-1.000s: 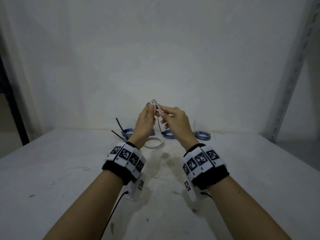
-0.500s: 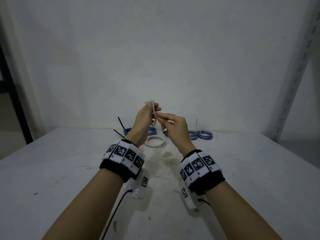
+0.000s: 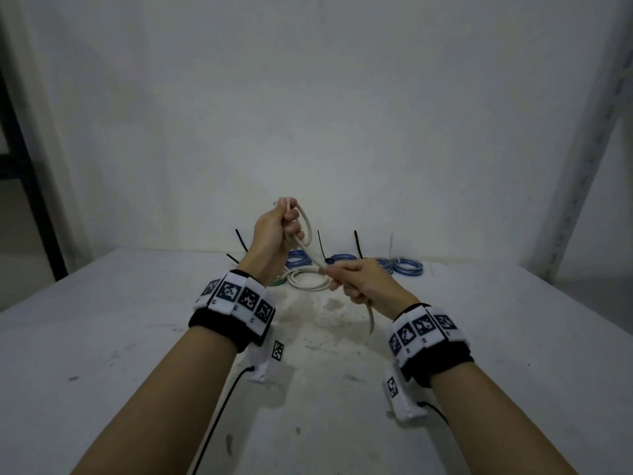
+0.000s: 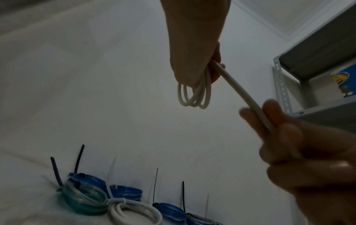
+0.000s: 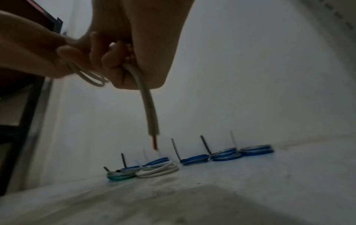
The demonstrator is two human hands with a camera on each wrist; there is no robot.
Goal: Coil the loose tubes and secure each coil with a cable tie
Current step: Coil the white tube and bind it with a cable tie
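Observation:
My left hand (image 3: 275, 231) is raised above the table and grips a small coil of white tube (image 3: 306, 225), whose loops (image 4: 194, 95) hang below the fist. A straight run of the same tube (image 4: 242, 92) leads down to my right hand (image 3: 356, 281), which grips it lower and to the right. The free end (image 3: 370, 318) sticks out below the right fist and shows a red core (image 5: 154, 142). Tied coils lie by the wall: a white one (image 3: 308, 277), a green one (image 4: 84, 197) and several blue ones (image 3: 407, 265), with cable tie tails (image 3: 241, 240) standing up.
The grey table (image 3: 137, 337) is stained in the middle, under my hands. A white wall rises right behind the coils. A metal shelf post (image 3: 582, 138) stands at the right and a dark frame (image 3: 20, 166) at the left.
My right hand has pulled down and to the right, away from the left hand, drawing the tube out straight. The left hand still holds the coil up.

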